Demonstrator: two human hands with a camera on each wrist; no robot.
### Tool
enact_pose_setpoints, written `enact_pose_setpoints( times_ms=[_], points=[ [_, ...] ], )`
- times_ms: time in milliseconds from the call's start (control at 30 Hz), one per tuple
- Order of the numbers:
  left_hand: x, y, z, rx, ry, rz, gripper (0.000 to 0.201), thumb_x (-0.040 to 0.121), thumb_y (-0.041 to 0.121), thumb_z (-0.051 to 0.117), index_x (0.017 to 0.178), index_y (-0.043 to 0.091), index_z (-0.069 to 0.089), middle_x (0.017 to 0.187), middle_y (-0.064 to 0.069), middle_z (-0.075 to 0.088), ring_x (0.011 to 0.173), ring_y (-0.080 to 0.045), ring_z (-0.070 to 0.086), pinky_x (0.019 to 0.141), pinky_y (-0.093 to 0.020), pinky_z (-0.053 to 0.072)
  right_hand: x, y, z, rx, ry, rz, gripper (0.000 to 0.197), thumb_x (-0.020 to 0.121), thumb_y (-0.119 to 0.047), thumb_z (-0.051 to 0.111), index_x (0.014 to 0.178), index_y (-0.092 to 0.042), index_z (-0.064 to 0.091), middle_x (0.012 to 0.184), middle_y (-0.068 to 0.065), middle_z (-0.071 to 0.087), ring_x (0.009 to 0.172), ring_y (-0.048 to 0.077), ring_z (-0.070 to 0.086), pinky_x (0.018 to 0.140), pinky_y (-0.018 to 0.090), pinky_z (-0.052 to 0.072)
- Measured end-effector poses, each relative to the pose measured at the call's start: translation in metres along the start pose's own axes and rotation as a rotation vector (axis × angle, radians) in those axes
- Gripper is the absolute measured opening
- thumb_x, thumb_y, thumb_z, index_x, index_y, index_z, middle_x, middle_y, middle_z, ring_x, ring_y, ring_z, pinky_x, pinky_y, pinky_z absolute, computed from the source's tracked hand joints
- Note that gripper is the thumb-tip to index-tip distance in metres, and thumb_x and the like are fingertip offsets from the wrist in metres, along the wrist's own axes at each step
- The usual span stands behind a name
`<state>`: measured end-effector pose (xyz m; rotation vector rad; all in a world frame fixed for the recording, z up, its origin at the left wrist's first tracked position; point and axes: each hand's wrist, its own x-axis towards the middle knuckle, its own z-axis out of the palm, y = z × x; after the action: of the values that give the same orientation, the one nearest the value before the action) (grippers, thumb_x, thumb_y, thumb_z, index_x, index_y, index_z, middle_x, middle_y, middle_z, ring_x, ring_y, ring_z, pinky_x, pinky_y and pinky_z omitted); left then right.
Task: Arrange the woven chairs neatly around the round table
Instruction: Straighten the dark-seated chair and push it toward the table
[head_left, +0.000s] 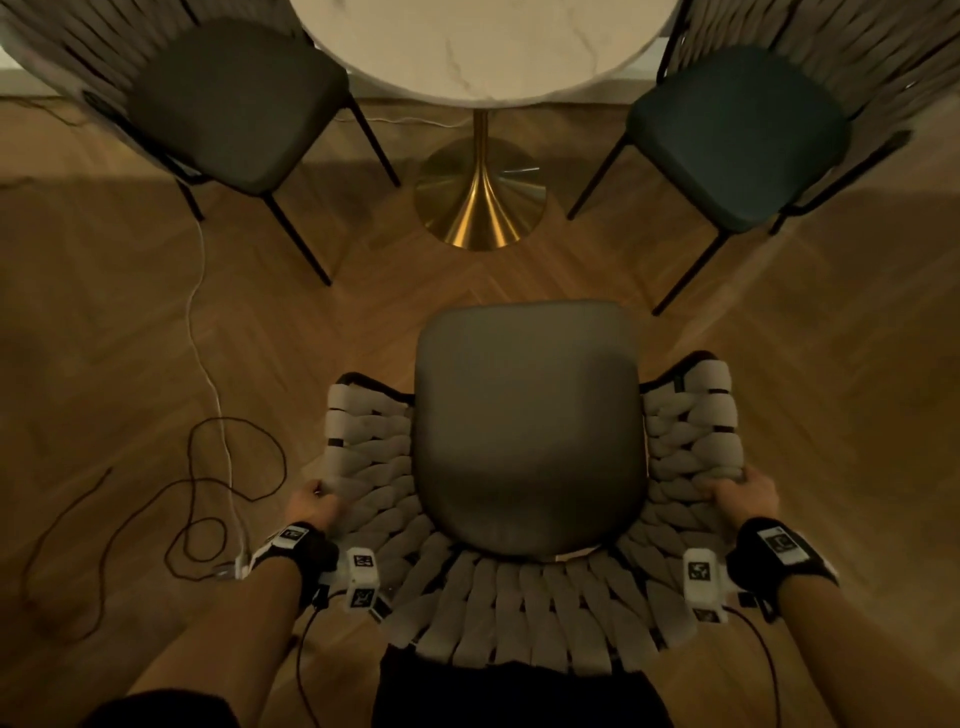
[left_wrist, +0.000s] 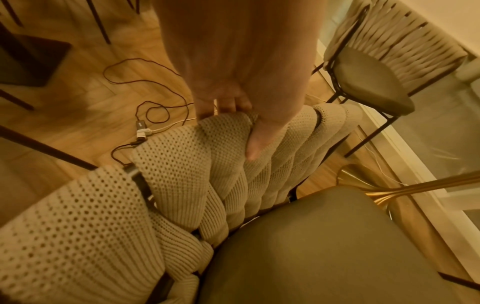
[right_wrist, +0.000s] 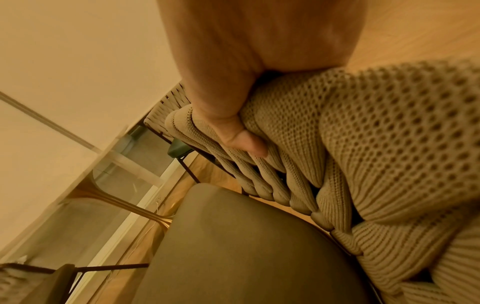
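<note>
Seen from above, a room with a herringbone wood floor (head_left: 104, 332). At far left, dark and white cables (head_left: 208, 467) loop loosely across the boards. Further back on the left stands a woven chair with a dark seat (head_left: 234, 104), its front edge near the rim of the round table (head_left: 488, 47), a white marble top on a flared brass pedestal (head_left: 480, 208). In the near centre is a third chair (head_left: 530, 431), grey-seated with a curved back of thick cream woven bands, facing the table but well apart from it, with bare floor between its front edge and the pedestal. The person stands directly behind it. Their left hand (head_left: 311, 503) grips the left end of the woven back, fingers curled over the top rail and thumb pressed on the inner bands, as the left wrist view shows (left_wrist: 241, 98). Their right hand (head_left: 743, 492) is clamped on the right end in the same way, thumb (right_wrist: 244, 142) wrapped over the bands. At upper right stands another woven chair with a dark teal seat (head_left: 737, 135), also close to the table edge. As a judgement, the two side chairs look roughly placed, though angled; the held chair is not yet drawn up to the table, so sliding it forward into the gap between the others remains, and any chairs beyond the frame cannot be assessed.
</note>
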<state>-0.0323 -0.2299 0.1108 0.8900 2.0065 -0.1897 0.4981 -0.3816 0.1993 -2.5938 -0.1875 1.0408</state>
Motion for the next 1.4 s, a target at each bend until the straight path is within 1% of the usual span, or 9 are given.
enact_pose_setpoints(
  times_ms=[100,200,400,500,667,800,967,1133,1400],
  points=[
    [0.034,-0.022,0.002,0.000,0.014,-0.008,0.063,0.073,0.027,0.065,0.134,0.019,0.055,0.126,-0.011,0.065,0.108,-0.034,0.063,0.097,-0.048,0.052,0.002,-0.017,0.007,-0.042,-0.005,-0.012,0.052,0.083,-0.012,0.065,0.133,-0.011,0.053,0.109,0.015,0.062,0.092,0.032,0.057,0.083,0.040,0.051],
    [0.049,-0.028,0.005,0.071,0.041,0.003,0.067,0.067,0.036,0.065,0.131,0.020,0.056,0.120,-0.010,0.067,0.101,-0.033,0.065,0.091,-0.048,0.056,0.005,-0.028,0.016,-0.089,-0.003,-0.001,0.052,0.081,-0.012,0.067,0.132,-0.010,0.055,0.116,0.020,0.063,0.093,0.033,0.057,0.089,0.044,0.052],
    [-0.003,0.018,0.000,0.126,0.140,0.105,0.054,0.078,0.033,0.071,0.125,0.007,0.057,0.111,-0.018,0.068,0.099,-0.039,0.064,0.086,-0.045,0.055,0.015,-0.047,0.030,-0.178,0.053,0.003,0.050,0.080,-0.014,0.070,0.127,-0.005,0.057,0.117,0.024,0.064,0.105,0.041,0.060,0.092,0.050,0.052],
    [-0.013,0.034,0.007,-0.024,0.186,0.086,0.047,0.080,0.025,0.069,0.122,0.007,0.057,0.112,-0.021,0.066,0.101,-0.041,0.062,0.084,-0.044,0.051,0.023,-0.052,0.033,-0.198,0.073,0.016,0.049,0.079,-0.015,0.070,0.125,-0.004,0.059,0.115,0.024,0.064,0.105,0.042,0.061,0.090,0.048,0.052],
    [0.004,0.054,0.022,-0.108,0.235,0.053,0.032,0.063,0.030,0.048,0.090,0.016,0.058,0.085,-0.014,0.065,0.078,-0.037,0.061,0.080,-0.052,0.055,0.049,-0.066,0.028,-0.281,0.063,0.054,0.045,0.078,-0.017,0.071,0.116,0.004,0.059,0.103,0.021,0.060,0.087,0.035,0.055,0.082,0.045,0.053],
    [0.007,0.091,0.014,-0.141,0.265,0.048,0.024,0.073,0.024,0.052,0.095,0.014,0.058,0.084,-0.010,0.060,0.075,-0.033,0.055,0.072,-0.041,0.049,0.077,-0.085,0.033,-0.340,0.054,0.014,0.038,0.083,-0.013,0.063,0.113,0.010,0.058,0.105,0.025,0.060,0.084,0.034,0.052,0.077,0.043,0.050],
    [0.028,0.122,-0.002,-0.155,0.343,0.041,0.034,0.069,0.017,0.058,0.102,0.009,0.062,0.092,-0.016,0.063,0.080,-0.038,0.057,0.070,-0.043,0.050,0.096,-0.113,0.055,-0.331,0.054,-0.012,0.036,0.081,-0.013,0.064,0.108,0.010,0.061,0.106,0.028,0.064,0.092,0.041,0.061,0.078,0.046,0.053],
    [0.036,0.144,-0.016,-0.126,0.388,0.029,0.041,0.070,0.016,0.057,0.110,0.009,0.061,0.106,-0.023,0.065,0.095,-0.044,0.060,0.079,-0.048,0.052,0.104,-0.138,0.074,-0.293,0.108,0.018,0.038,0.070,-0.016,0.070,0.100,0.006,0.065,0.104,0.026,0.067,0.089,0.040,0.063,0.077,0.048,0.056],
    [0.035,0.153,-0.010,-0.094,0.415,0.034,0.039,0.074,0.015,0.055,0.112,0.009,0.061,0.103,-0.022,0.066,0.090,-0.043,0.060,0.075,-0.044,0.049,0.111,-0.141,0.083,-0.222,0.189,0.068,0.034,0.072,-0.015,0.061,0.098,0.007,0.065,0.098,0.025,0.067,0.089,0.041,0.064,0.076,0.045,0.054]
  ],
)
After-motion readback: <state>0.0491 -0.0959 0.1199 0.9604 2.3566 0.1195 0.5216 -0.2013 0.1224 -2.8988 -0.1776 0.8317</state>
